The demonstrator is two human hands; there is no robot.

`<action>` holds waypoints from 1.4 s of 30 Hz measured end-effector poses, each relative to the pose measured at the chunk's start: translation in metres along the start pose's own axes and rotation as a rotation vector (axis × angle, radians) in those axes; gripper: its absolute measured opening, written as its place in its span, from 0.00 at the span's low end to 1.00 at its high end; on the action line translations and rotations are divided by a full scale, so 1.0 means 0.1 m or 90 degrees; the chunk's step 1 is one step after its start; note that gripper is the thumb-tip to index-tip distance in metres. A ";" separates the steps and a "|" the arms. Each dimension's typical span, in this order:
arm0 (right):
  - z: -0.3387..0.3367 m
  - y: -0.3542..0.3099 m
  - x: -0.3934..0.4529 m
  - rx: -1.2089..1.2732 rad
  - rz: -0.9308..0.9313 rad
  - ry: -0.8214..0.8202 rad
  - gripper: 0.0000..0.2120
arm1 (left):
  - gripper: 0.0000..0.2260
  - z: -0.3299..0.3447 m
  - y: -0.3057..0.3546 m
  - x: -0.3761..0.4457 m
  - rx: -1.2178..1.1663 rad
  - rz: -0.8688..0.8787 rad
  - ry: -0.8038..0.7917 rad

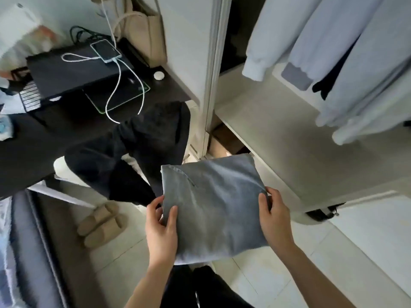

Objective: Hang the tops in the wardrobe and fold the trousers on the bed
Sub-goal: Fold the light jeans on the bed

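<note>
My two bare forearms reach forward over the pale tiled floor (278,283), and between my hands I hold a folded square of grey fabric, the trousers (211,210), up in the air in front of the wardrobe. My left hand (161,227) grips the bundle's left edge, thumb on top and fingers curled underneath. My right hand (274,218) grips the right edge the same way, thumb lying over the cloth. The bundle touches nothing but my hands.

To the left on the floor stands a pair of beige slide sandals (102,224), just beside the dark grey edge of the bed (33,252). Beyond the bundle, black garments (133,152) hang draped over a chair, next to the dark brown desk (33,141).

On the desk lie a closed black laptop (73,67) with a phone (105,51) resting on it, a white charging cable (117,90) looping from the phone, a glass-edged mouse pad (120,92) and a small white round object (158,75). A beige handbag (142,30) stands against the wall behind.

To the right, the open white wardrobe (278,134) holds pale blue-white tops (333,52) hanging above its cream shelf, their cuffs and hems dangling near the shelf surface. A dark garment shows between them. Below the shelf, something brown, perhaps a cardboard box (224,138), sits in the lower compartment.
</note>
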State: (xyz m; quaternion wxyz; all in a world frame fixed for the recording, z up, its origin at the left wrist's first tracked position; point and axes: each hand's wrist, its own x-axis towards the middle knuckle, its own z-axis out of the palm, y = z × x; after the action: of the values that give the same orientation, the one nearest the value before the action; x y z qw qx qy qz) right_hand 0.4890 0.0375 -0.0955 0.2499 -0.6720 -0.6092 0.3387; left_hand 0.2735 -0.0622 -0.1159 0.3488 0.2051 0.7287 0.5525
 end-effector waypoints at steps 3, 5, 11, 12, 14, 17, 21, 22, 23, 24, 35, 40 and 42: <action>-0.08 0.00 0.08 0.018 0.066 0.030 0.14 | 0.12 0.23 0.06 0.29 0.020 0.005 -0.080; -0.10 -0.03 0.12 0.034 0.111 0.023 0.18 | 0.13 0.33 0.10 0.48 0.030 -0.004 -0.138; 0.02 -0.04 0.31 0.025 0.278 0.062 0.30 | 0.15 0.68 0.21 1.21 0.075 -0.006 -0.334; 0.04 -0.04 0.34 0.032 0.295 0.083 0.30 | 0.16 0.76 0.22 1.34 0.083 -0.006 -0.371; 0.05 -0.02 0.40 0.051 0.326 0.125 0.29 | 0.19 0.94 0.22 1.53 0.104 -0.010 -0.441; 0.01 0.01 0.50 0.068 0.342 0.183 0.28 | 0.23 1.20 0.23 1.69 0.122 0.001 -0.523; -0.05 0.16 0.70 0.082 0.365 0.231 0.28 | 0.27 1.62 0.14 1.78 0.143 0.046 -0.598; -0.06 0.19 0.76 0.075 0.369 0.235 0.28 | 0.27 1.72 0.12 1.80 0.152 0.051 -0.601; -0.09 0.26 0.85 0.064 0.368 0.238 0.28 | 0.27 1.87 0.09 1.83 0.163 0.062 -0.602; -0.12 0.32 0.95 0.061 0.363 0.239 0.28 | 0.27 2.00 0.10 1.86 0.174 0.084 -0.602; -0.22 1.51 2.70 0.145 0.273 0.427 0.25 | 0.25 4.11 -0.02 2.61 0.199 0.266 -0.648; -0.02 1.98 2.94 -0.236 0.328 0.305 0.31 | 0.34 4.39 -0.50 2.86 0.661 0.371 -0.708; 0.15 1.95 2.85 -0.444 0.263 0.086 0.39 | 0.40 4.29 -0.69 2.79 0.896 0.515 -0.717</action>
State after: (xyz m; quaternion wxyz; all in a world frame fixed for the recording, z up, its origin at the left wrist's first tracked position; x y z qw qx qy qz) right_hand 0.6117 0.2925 -0.2943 -0.0269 -0.8454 -0.5219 0.1105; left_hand 0.4073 0.3911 -0.3223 0.2280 0.8325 0.4932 -0.1077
